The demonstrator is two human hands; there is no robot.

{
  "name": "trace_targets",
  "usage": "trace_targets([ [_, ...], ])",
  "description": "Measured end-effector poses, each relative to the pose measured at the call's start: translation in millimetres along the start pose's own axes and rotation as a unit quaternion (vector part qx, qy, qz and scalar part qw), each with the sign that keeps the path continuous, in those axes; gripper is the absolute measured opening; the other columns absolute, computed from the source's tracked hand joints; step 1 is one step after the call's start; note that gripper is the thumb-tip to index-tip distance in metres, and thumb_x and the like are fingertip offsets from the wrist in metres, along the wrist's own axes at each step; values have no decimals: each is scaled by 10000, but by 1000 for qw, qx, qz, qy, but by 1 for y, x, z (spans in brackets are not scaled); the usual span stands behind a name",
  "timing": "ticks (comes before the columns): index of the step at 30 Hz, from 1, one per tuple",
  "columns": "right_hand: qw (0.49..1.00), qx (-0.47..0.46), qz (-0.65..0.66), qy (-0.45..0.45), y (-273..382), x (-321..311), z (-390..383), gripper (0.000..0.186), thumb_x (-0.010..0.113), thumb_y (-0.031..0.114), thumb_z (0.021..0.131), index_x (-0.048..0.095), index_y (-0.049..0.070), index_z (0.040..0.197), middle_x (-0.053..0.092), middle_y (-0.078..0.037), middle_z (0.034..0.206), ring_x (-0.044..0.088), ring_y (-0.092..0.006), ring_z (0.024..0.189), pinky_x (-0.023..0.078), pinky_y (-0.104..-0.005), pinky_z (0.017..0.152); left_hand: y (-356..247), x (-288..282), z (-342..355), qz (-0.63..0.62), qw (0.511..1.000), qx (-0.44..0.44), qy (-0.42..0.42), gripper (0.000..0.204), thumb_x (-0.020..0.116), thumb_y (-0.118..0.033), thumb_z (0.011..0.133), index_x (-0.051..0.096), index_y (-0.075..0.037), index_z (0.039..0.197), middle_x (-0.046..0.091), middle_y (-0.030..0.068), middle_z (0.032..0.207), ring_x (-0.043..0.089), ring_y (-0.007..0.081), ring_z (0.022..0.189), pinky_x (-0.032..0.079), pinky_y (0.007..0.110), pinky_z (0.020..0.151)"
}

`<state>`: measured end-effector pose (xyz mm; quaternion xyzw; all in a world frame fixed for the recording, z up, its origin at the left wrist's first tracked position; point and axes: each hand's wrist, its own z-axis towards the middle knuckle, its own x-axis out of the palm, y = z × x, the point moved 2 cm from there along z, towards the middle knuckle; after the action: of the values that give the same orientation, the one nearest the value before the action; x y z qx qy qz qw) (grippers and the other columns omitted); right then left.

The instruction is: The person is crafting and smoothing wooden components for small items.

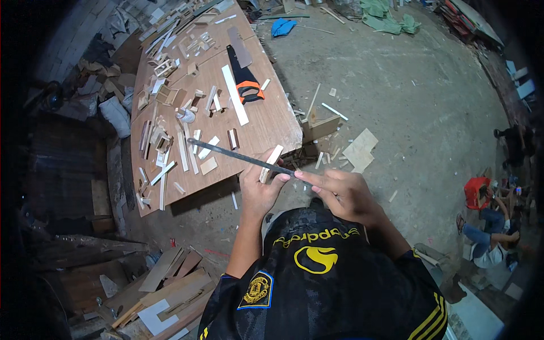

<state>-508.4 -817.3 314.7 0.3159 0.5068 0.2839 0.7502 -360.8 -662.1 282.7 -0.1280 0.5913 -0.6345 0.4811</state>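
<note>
My left hand (258, 190) grips a short pale wooden block (271, 161) in front of me. A long dark flat metal file (229, 153) lies across the block, slanting from upper left down to my right hand (340, 190), which holds its near end with the index finger extended along it. The plywood table (272, 119) just beyond carries an orange-and-black handsaw (247, 88), a long white strip (236, 96), a small dark-edged block (232, 139), small wooden frames (170, 94) and several loose offcuts.
Offcuts and a flat board (360, 148) lie on the concrete floor right of the table. Wood scraps (164, 294) are piled at lower left. At the right edge, people (490, 249) are low to the floor beside a red bag (476, 192). A blue cloth (282, 27) lies farther back.
</note>
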Motion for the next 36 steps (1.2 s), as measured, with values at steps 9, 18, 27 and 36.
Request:
trace_targets([
  [9,996,40,-56,60,4,-9,-9,546,697,67,793,618,252,1300,490,-84,632,514,-249,543,409,-360,515,4,-3,2,53,998,29,34,636,802,-476,715,643,29,1066,667,178,1026,645,345,974,488,394,872],
  [18,998,34,-9,60,-2,14,10,460,635,82,853,633,243,1285,499,-89,617,493,-228,526,404,-340,516,31,-15,-14,53,999,-2,-11,450,819,-290,731,655,24,1009,672,169,944,660,320,852,506,373,771],
  [27,998,41,17,51,-15,35,45,419,595,134,914,607,285,1304,607,-94,714,597,-243,611,465,-326,554,69,-33,15,-16,999,-11,37,622,788,-487,727,638,21,1055,656,169,964,654,341,888,503,374,789],
  [36,998,38,29,-47,-16,56,95,423,620,39,868,657,233,1243,698,-141,912,676,-265,701,537,-358,663,90,-59,74,-2,996,30,88,683,806,-524,668,647,18,1052,667,187,1007,650,372,953,506,404,829],
])
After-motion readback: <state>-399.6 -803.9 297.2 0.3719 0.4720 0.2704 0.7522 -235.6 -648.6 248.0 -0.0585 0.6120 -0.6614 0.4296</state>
